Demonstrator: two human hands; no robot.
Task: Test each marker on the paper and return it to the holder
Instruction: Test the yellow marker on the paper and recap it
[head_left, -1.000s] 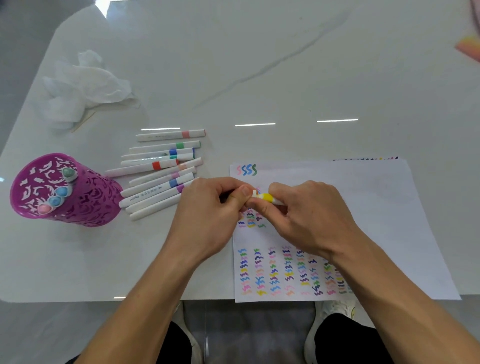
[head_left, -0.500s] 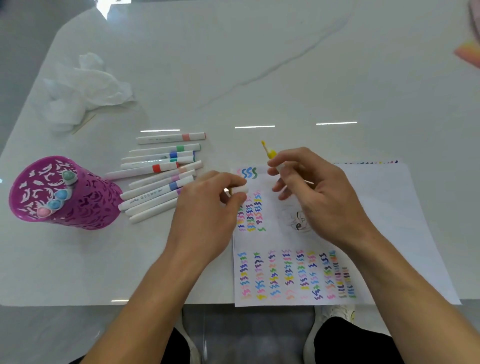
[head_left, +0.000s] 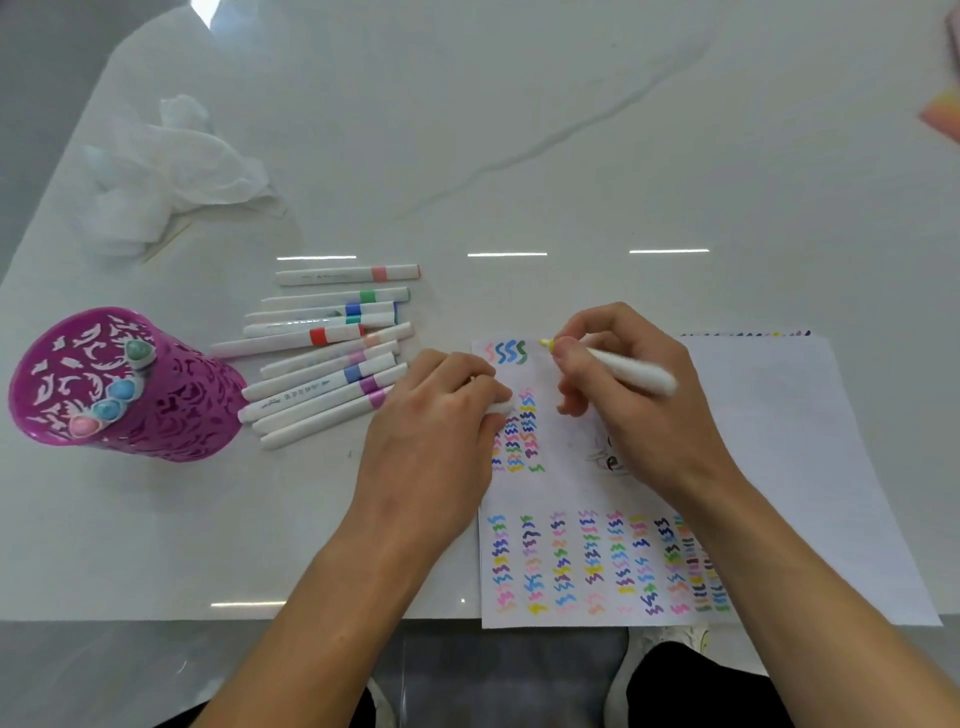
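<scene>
Step in hand: test stroke with the yellow marker (head_left: 618, 366). Right hand (head_left: 639, 410) pinches the white barrel in a writing grip, fingers closed on it near the nib. The yellow nib sits at the top-left corner of the paper (head_left: 779, 467), just right of the short row of squiggles (head_left: 506, 352) there. Cannot tell whether the nib touches the sheet yet.

Left hand (head_left: 436, 431) lies on the paper's left edge with its fingers curled round the white cap (head_left: 501, 408).

To do it well, as I judge:
- set the nib down in the bare gap right of the green squiggle, same height as the row
- light pressure, since yellow is pale and will read poorly if drawn over another colour
- let the left hand weigh on the paper so it does not slide
- keep the cap ready and press it home before the marker goes away

Containers: purple cut-out holder (head_left: 182, 405) stands well left of the paper. Four capped markers (head_left: 111, 397) show at its mouth, with pink, two blue and one green end. It looks to have plenty of room.

Not yet in it: eleven or so loose markers (head_left: 332, 358), capped and lying side by side just left of the paper's top-left corner. Most of the set looks untested.

Crumpled tissue (head_left: 171, 171) lies far up-left of the paper
</scene>
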